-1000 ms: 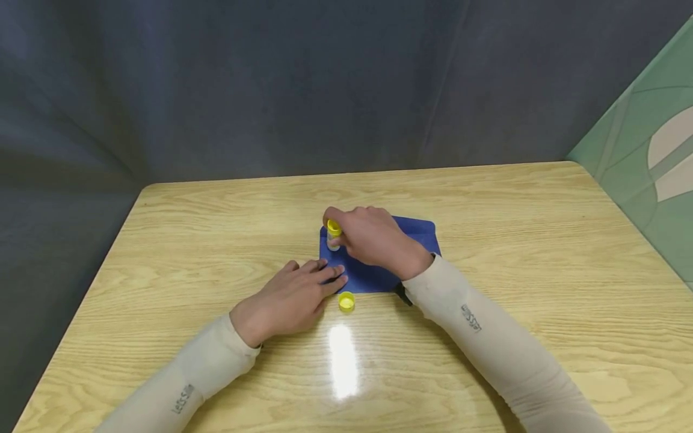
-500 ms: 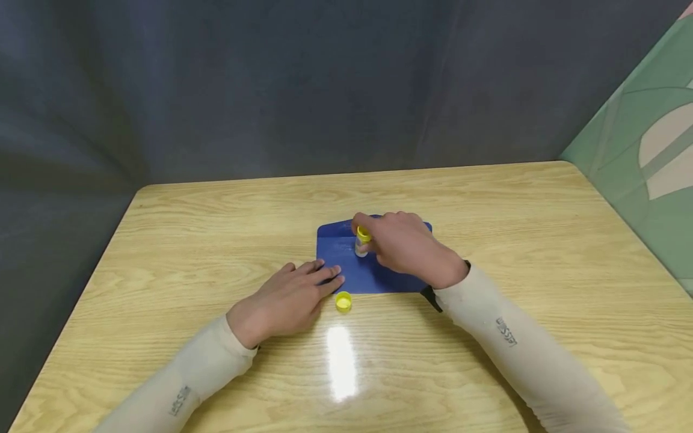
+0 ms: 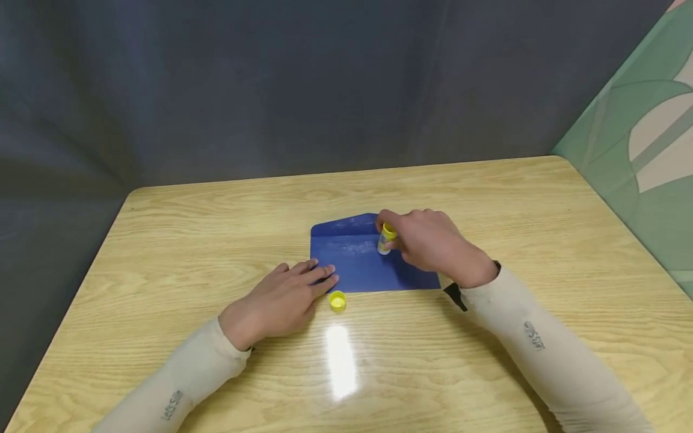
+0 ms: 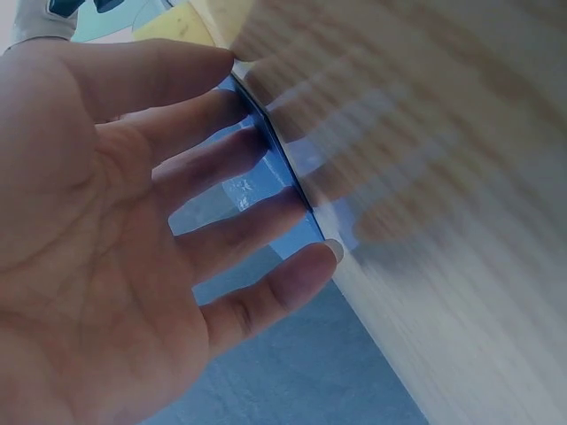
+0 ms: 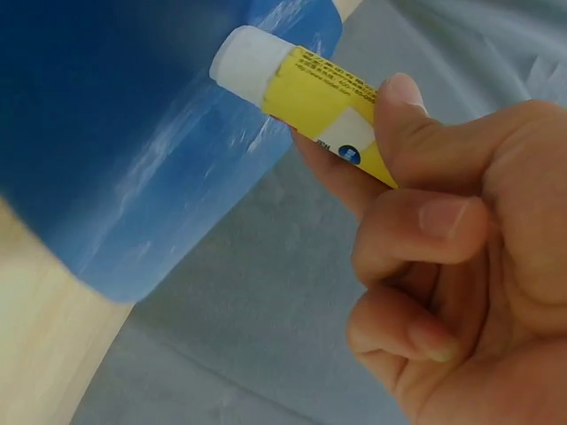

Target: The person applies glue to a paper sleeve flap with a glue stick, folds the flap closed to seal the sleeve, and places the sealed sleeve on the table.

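A blue envelope (image 3: 357, 270) lies on the table with its flap unfolded toward the back. Whitish glue smears mark the flap and the strip below the fold. My right hand (image 3: 435, 243) pinches a yellow glue stick (image 5: 328, 111) between thumb and fingers, its white end down against the envelope in the right wrist view. Spread fingers of my left hand (image 3: 281, 294) rest on the envelope's near left corner, also seen in the left wrist view. Just in front of the near edge, beside the left fingertips, sits a yellow cap (image 3: 337, 301), hollow side up.
The wood-grained table (image 3: 216, 222) reaches back to a dark grey curtain (image 3: 325, 90). A green patterned panel (image 3: 639, 144) stands along the right side. Both forearms wear pale sleeves (image 3: 547, 343).
My right hand has slid the glue stick rightward across the envelope, from the left end to right of its middle, uncovering whitish smears. The left hand stays on the corner.
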A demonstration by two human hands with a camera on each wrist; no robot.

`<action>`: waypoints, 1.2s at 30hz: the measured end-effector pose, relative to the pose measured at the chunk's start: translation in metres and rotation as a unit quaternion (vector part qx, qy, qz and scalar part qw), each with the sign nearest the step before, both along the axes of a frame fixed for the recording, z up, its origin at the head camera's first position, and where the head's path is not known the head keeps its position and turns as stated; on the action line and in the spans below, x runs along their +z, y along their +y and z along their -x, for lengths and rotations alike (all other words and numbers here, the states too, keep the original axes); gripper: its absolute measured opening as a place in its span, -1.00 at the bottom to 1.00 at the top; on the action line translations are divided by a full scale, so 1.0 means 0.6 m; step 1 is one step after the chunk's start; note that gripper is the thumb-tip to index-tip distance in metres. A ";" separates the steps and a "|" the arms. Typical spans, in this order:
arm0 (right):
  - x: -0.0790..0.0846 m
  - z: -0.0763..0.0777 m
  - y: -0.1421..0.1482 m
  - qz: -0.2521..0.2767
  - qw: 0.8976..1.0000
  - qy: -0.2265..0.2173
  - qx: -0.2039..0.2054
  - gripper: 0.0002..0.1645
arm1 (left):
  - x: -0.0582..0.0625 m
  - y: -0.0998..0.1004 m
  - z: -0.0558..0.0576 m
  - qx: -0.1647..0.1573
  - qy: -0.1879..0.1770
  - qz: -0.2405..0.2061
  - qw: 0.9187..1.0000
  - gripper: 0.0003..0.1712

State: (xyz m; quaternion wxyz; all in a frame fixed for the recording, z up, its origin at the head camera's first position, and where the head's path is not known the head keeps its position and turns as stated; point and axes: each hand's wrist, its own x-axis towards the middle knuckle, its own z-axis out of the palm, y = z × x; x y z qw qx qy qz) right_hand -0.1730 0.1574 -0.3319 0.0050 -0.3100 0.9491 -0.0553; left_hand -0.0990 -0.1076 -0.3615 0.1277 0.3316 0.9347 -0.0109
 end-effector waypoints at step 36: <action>0.023 0.031 0.079 0.090 0.992 -0.008 -0.087 -0.63 | -0.013 -0.013 0.011 0.014 -0.001 -0.010 1.000 -0.44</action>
